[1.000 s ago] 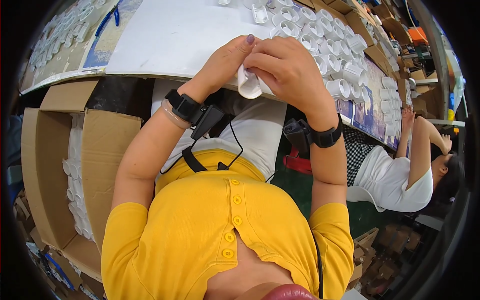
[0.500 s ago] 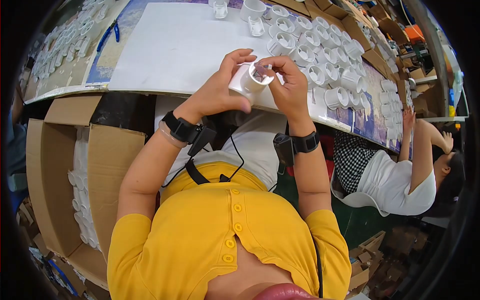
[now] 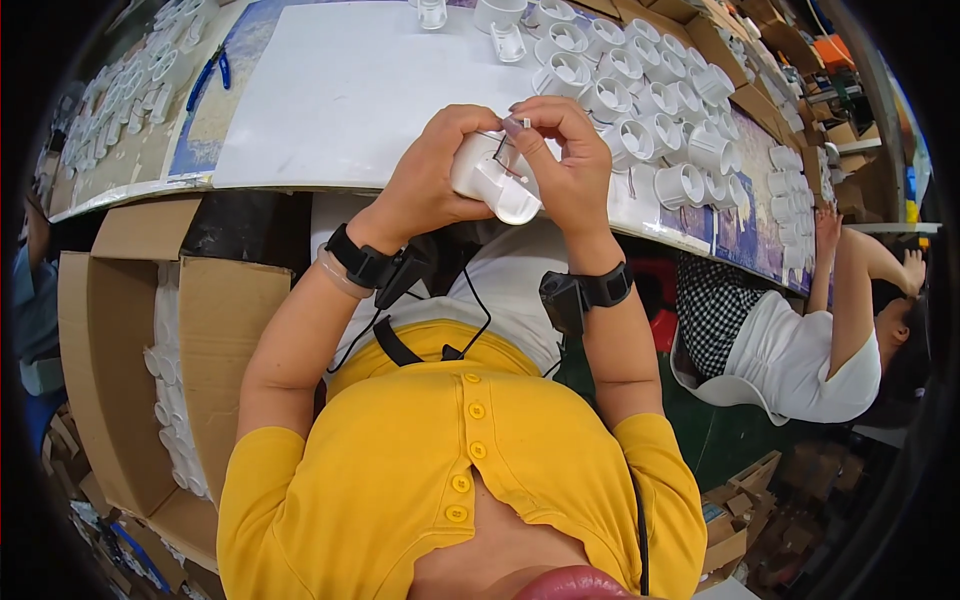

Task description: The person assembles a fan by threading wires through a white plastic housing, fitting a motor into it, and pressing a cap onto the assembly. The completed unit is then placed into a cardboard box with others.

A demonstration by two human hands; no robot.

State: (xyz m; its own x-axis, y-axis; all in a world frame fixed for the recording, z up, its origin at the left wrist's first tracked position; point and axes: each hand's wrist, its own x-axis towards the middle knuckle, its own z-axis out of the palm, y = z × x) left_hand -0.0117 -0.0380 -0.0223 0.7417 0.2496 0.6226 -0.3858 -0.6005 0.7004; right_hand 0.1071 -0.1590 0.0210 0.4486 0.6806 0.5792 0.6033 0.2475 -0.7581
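Head view, taking the white housing (image 3: 471,170) as landmark: well to its left, blue pliers (image 3: 208,80) lie on the counter (image 3: 330,110), and directly against its left side the left hand (image 3: 432,168) wraps round and grips it, over the counter's near edge. Just at its right, the right hand (image 3: 572,158) pinches a thin wire (image 3: 499,152) rising from its opening; farther right stand clustered white cups (image 3: 632,142).
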